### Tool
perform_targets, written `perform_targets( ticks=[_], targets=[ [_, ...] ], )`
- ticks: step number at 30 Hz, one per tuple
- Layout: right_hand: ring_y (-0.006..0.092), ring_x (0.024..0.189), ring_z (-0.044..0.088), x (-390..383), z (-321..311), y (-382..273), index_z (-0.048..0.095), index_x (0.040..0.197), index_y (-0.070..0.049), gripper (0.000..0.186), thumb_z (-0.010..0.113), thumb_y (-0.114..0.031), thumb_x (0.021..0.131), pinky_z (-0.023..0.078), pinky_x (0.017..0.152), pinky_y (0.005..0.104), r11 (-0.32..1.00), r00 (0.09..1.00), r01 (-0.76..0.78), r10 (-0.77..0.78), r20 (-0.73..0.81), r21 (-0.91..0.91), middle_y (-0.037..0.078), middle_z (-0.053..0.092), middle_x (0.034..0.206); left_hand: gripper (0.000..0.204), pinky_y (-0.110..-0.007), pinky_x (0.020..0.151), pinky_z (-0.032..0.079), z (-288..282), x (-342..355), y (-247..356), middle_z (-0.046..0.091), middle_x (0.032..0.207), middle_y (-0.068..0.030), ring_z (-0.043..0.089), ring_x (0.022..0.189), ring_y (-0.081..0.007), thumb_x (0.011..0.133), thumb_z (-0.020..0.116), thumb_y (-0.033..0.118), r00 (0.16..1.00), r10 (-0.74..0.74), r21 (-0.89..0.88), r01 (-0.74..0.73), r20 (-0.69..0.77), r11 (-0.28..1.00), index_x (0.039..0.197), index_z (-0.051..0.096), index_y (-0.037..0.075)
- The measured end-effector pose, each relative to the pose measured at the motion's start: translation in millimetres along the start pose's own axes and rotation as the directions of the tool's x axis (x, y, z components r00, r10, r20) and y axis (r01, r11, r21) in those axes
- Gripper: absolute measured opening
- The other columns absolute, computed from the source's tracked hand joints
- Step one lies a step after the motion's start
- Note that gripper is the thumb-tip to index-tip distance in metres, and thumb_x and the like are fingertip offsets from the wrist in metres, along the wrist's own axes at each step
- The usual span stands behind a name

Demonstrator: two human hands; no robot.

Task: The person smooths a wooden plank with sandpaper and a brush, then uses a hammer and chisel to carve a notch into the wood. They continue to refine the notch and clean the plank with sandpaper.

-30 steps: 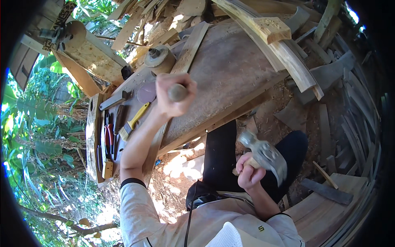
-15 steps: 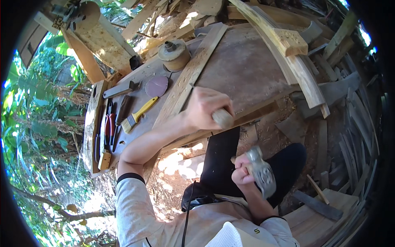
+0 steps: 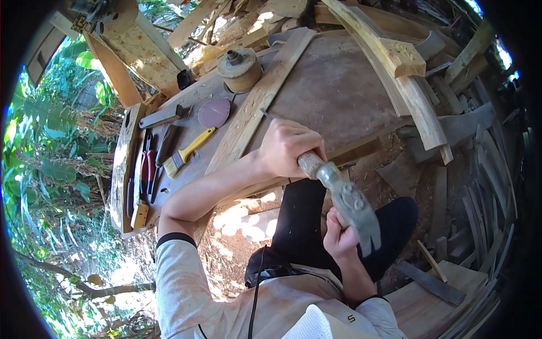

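My left hand (image 3: pixel 289 148) is closed round the wooden handle of a chisel (image 3: pixel 309 164), whose butt sticks out toward me. The thin metal blade end shows past the fist, over the edge of a long wooden plank (image 3: pixel 279 79) that lies across the workbench. My right hand (image 3: pixel 340 237) grips a claw hammer (image 3: pixel 353 206). Its striking face overlaps the butt of the chisel and appears to touch it, with the claw pointing back toward me. Most of the hammer's handle is hidden behind the head and my fingers.
On the bench's left lie a yellow-handled paintbrush (image 3: pixel 197 144), red-handled pliers (image 3: pixel 148 166), a dark-handled tool (image 3: pixel 167 144) and a sanding disc (image 3: pixel 214 113). A round wooden block (image 3: pixel 240 73) stands behind. Curved boards (image 3: pixel 420 107) overhang the right, with scrap wood beyond.
The hammer has come up and leftward from over my right knee to the butt of the chisel. My left hand and the chisel have shifted only slightly.
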State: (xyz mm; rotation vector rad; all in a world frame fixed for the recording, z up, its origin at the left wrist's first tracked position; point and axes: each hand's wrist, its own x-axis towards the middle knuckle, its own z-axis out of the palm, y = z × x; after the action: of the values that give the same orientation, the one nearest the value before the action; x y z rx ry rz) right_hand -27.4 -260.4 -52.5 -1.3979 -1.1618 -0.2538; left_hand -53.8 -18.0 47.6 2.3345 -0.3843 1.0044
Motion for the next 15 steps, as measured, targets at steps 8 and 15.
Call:
perform_targets(
  ticks=[8,15],
  targets=[
    [0.0249,0.058,0.063,-27,-4,2,0.062,0.078,-0.005,0.008,0.066,-0.01,0.082,0.051,0.053,0.0332,0.979,0.987,-0.158,0.159,-0.007,-0.133,0.007,0.062,0.066,0.019,-0.034,0.046,0.044,3,-2,-4,0.055,0.054,-0.0021,0.057,0.047,-0.0239,0.064,0.075,0.013,1.0,0.009,0.021,-0.01,0.028,1.0,0.059,0.057,0.012],
    [0.0245,0.056,0.062,-7,-2,-1,0.061,0.084,-0.004,0.002,0.059,-0.004,0.083,0.05,0.052,0.0318,0.989,0.99,-0.092,0.103,0.094,-0.113,0.008,0.06,0.066,0.02,-0.033,0.048,0.045,3,-5,-2,0.057,0.055,-0.0013,0.058,0.048,-0.0228,0.06,0.077,0.018,0.999,-0.022,0.019,0.022,0.037,1.0,0.059,0.059,0.012]
  ],
)
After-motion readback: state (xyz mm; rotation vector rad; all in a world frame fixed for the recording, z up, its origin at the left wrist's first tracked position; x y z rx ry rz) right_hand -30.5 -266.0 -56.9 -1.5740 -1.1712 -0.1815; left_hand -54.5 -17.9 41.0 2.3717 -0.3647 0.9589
